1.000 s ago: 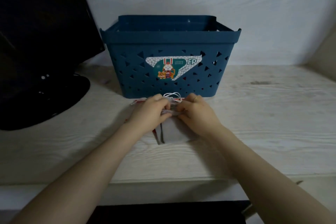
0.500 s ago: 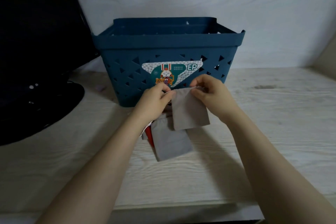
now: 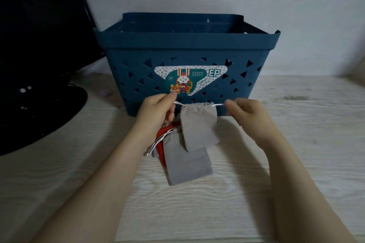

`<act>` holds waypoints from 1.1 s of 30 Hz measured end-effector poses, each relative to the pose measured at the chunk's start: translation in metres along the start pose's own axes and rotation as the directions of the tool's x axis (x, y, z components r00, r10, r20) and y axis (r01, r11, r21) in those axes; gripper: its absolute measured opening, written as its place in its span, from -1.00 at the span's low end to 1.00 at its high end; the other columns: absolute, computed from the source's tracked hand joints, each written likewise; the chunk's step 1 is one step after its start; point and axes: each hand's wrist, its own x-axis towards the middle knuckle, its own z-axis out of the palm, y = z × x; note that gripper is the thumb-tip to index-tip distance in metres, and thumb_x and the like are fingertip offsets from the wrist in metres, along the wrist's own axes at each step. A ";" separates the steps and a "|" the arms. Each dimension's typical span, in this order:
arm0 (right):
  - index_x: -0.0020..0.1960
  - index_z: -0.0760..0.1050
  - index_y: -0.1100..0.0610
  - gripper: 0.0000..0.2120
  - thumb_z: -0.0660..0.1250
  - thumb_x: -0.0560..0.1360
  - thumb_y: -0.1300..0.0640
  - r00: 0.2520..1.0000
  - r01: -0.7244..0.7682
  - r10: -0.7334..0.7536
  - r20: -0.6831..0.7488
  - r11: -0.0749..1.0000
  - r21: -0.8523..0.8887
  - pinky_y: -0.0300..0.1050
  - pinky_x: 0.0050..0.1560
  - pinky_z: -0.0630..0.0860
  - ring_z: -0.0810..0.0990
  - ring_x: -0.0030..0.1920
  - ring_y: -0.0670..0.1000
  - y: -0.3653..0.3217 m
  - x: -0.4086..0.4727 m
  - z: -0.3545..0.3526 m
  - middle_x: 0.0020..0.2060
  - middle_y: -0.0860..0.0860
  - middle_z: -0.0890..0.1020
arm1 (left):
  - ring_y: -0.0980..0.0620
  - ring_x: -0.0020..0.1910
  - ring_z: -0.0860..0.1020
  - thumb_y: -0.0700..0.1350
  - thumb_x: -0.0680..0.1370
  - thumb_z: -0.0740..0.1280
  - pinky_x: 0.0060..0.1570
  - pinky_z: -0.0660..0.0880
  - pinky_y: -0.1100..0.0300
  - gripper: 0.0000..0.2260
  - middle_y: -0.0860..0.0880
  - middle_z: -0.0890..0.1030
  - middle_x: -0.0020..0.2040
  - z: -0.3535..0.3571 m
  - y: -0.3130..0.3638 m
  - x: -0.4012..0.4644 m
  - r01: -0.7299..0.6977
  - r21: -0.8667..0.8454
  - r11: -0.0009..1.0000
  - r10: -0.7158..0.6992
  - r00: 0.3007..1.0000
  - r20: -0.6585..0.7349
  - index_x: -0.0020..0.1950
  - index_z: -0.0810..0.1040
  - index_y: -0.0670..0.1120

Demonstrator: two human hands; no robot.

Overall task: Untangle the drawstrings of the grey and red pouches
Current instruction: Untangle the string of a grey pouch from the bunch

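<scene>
Whitewashed wood tabletop (image 3: 296, 144), blue perforated basket (image 3: 185, 49) behind. Left hand (image 3: 156, 112) and right hand (image 3: 246, 112): each grip pinches a white drawstring (image 3: 218, 105) end of the upper grey pouch (image 3: 198, 126). Since 0.5 s ago hands have spread apart, cord now taut, mouth cinched. Judged: this pouch is coming free. Long axis vertical, mouth up. Second grey pouch (image 3: 187, 163) and red pouch (image 3: 162, 134) hang below, cords bunched

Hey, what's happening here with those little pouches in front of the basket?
A person is untangling drawstring pouches. The left hand and right hand each pinch a drawstring end of one grey pouch, held up before the blue basket. A second grey pouch and a red pouch hang bunched below the left hand.
</scene>
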 end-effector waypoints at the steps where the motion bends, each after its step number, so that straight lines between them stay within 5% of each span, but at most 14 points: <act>1: -0.37 0.40 0.18 -0.65 0.23 0.56 0.07 0.997 -0.055 0.065 -0.044 0.976 0.213 -0.28 -0.36 0.27 0.31 -0.45 -0.10 -0.002 -0.001 0.002 -0.48 -0.01 0.37 | 0.11 -0.55 0.30 -0.11 0.55 0.28 -0.53 0.21 0.30 -0.67 0.05 0.37 -0.56 0.002 0.002 -0.001 0.028 -0.095 0.995 -0.032 0.999 -0.034 -0.42 0.38 -0.08; 3: -0.42 0.37 0.15 -0.62 0.21 0.57 0.10 0.986 -0.122 0.166 -0.031 0.825 0.553 -0.21 -0.27 0.35 0.39 -0.37 -0.06 -0.006 -0.001 0.008 -0.43 0.03 0.42 | 0.17 -0.56 0.35 -0.16 0.53 0.30 -0.59 0.20 0.37 -0.79 0.06 0.49 -0.49 0.006 0.006 -0.003 0.149 -0.402 0.903 -0.157 0.987 0.013 -0.32 0.48 -0.09; 5: -0.51 0.35 0.09 -0.55 0.19 0.56 0.11 0.975 -0.186 0.216 0.058 0.638 0.747 -0.19 -0.19 0.41 0.48 -0.33 -0.05 -0.010 -0.002 0.014 -0.38 0.04 0.48 | 0.22 -0.59 0.39 -0.14 0.53 0.26 -0.66 0.20 0.44 -0.81 0.04 0.56 -0.42 0.009 0.010 -0.005 0.315 -0.663 0.679 -0.262 0.948 0.182 -0.28 0.51 -0.11; 7: -0.57 0.32 0.07 -0.50 0.17 0.56 0.10 0.958 -0.247 0.250 0.141 0.464 0.851 -0.17 -0.14 0.42 0.53 -0.30 -0.04 -0.011 -0.002 0.017 -0.37 0.04 0.54 | 0.22 -0.64 0.36 -0.10 0.54 0.25 -0.68 0.20 0.47 -0.67 0.06 0.49 -0.49 0.009 0.008 -0.005 0.406 -0.735 0.543 -0.287 0.913 0.291 -0.44 0.45 -0.08; 13: -0.56 0.36 0.07 -0.52 0.16 0.53 0.03 0.937 -0.201 0.297 0.183 0.030 0.979 -0.05 0.06 0.55 0.65 -0.20 -0.05 -0.003 0.001 0.004 -0.35 -0.04 0.65 | 0.20 -0.70 0.26 -0.05 0.57 0.19 -0.69 0.18 0.44 -0.58 0.06 0.33 -0.56 0.001 0.007 -0.002 0.411 -0.772 0.485 -0.263 0.910 0.320 -0.50 0.26 -0.05; 17: -0.42 0.36 0.11 -0.63 0.15 0.52 -0.01 0.963 -0.128 0.209 0.170 -0.199 0.972 -0.26 -0.30 0.56 0.43 -0.50 -0.13 -0.009 -0.003 0.009 -0.50 -0.06 0.45 | 0.20 -0.70 0.22 -0.03 0.58 0.18 -0.70 0.15 0.42 -0.64 0.07 0.32 -0.57 0.004 0.008 -0.006 0.422 -0.718 0.554 -0.279 0.906 0.318 -0.41 0.23 -0.03; 18: -0.38 0.38 0.10 -0.66 0.16 0.51 -0.02 0.962 -0.152 0.206 0.178 -0.137 0.979 -0.34 -0.44 0.45 0.34 -0.54 -0.15 -0.012 -0.005 0.012 -0.49 -0.07 0.43 | 0.21 -0.69 0.22 -0.03 0.57 0.20 -0.68 0.16 0.42 -0.65 0.07 0.35 -0.56 0.006 0.007 -0.008 0.415 -0.674 0.612 -0.289 0.910 0.298 -0.39 0.24 -0.04; 20: -0.32 0.41 0.10 -0.68 0.14 0.55 -0.02 0.962 -0.200 0.221 0.158 0.184 0.962 -0.37 -0.55 0.20 0.22 -0.55 -0.16 -0.014 -0.008 0.017 -0.48 -0.07 0.42 | 0.21 -0.66 0.25 -0.02 0.56 0.23 -0.66 0.19 0.41 -0.65 0.07 0.45 -0.52 0.009 0.004 -0.010 0.375 -0.555 0.742 -0.284 0.927 0.246 -0.39 0.28 -0.07; 22: -0.28 0.48 0.14 -0.69 0.17 0.57 0.04 0.978 -0.171 0.198 0.064 0.588 0.791 -0.33 -0.54 0.14 0.17 -0.54 -0.13 -0.015 -0.012 0.024 -0.55 -0.08 0.34 | 0.20 -0.64 0.27 -0.03 0.56 0.24 -0.63 0.22 0.39 -0.67 0.08 0.53 -0.48 0.012 0.003 -0.012 0.297 -0.394 0.870 -0.242 0.953 0.183 -0.36 0.34 -0.13; 24: -0.26 0.58 0.17 -0.76 0.27 0.53 0.12 0.992 -0.092 0.123 -0.018 0.823 0.561 -0.33 -0.50 0.18 0.23 -0.54 -0.13 -0.015 -0.014 0.030 -0.60 -0.11 0.34 | 0.20 -0.63 0.25 -0.04 0.57 0.23 -0.62 0.21 0.39 -0.73 0.12 0.44 -0.55 0.013 0.002 -0.013 0.210 -0.240 0.948 -0.181 0.974 0.136 -0.23 0.45 -0.20; 27: -0.29 0.63 0.25 -0.83 0.38 0.46 0.23 0.994 0.101 -0.080 -0.078 0.939 0.329 -0.30 -0.28 0.40 0.50 -0.38 -0.19 -0.012 -0.013 0.040 -0.48 -0.13 0.57 | 0.19 -0.62 0.21 -0.07 0.58 0.23 -0.58 0.15 0.36 -0.79 0.05 0.31 -0.49 0.015 0.003 -0.015 0.117 -0.159 0.980 -0.098 0.987 0.124 -0.14 0.56 -0.16; 30: -0.36 0.60 0.29 -0.79 0.41 0.43 0.24 0.968 0.251 -0.244 -0.058 0.953 0.170 -0.21 -0.14 0.47 0.55 -0.26 -0.15 -0.006 -0.014 0.050 -0.38 -0.11 0.61 | 0.16 -0.60 0.20 -0.06 0.58 0.23 -0.57 0.13 0.33 -0.69 -0.13 0.48 -0.25 0.016 0.004 -0.017 0.055 -0.106 0.993 -0.039 0.988 0.146 -0.34 0.47 -0.13; 33: -0.39 0.58 0.23 -0.76 0.40 0.42 0.16 0.948 0.315 -0.318 0.021 0.944 0.104 -0.23 -0.19 0.45 0.53 -0.29 -0.15 -0.005 -0.016 0.057 -0.38 -0.07 0.59 | 0.16 -0.61 0.21 -0.06 0.59 0.20 -0.57 0.16 0.34 -0.64 -0.04 0.61 -0.12 0.017 0.003 -0.018 0.033 -0.105 0.994 -0.016 0.987 0.160 -0.38 0.38 -0.15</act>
